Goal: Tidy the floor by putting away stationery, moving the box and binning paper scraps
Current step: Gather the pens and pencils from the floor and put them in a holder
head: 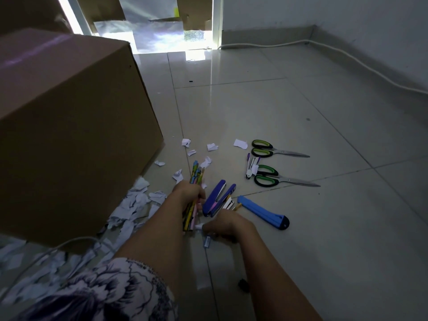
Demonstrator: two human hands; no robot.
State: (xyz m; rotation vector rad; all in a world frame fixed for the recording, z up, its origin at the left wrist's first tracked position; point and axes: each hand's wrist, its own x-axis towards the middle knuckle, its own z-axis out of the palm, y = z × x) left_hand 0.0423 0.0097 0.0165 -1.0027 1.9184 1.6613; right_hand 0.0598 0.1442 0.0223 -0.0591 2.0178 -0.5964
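Observation:
My left hand (188, 192) is closed around a bundle of coloured pencils (196, 173) that sticks out above and below the fist. My right hand (223, 225) rests low on the tiled floor with fingers curled on small items, a white and blue piece (206, 241) among them; exactly what it holds is hidden. A purple stapler (218, 196) lies open just beyond both hands. A blue utility knife (262, 212) lies to the right. Two green-handled scissors (271, 148) (275, 177) and a small staple remover (251, 166) lie farther right. White paper scraps (136, 202) cover the floor on the left.
A large closed cardboard box (69, 126) stands on the left, close to my left arm. A white cable (347, 56) runs along the wall at the right. A glass door (162, 31) is at the back. More scraps (212, 147) lie beyond the pencils.

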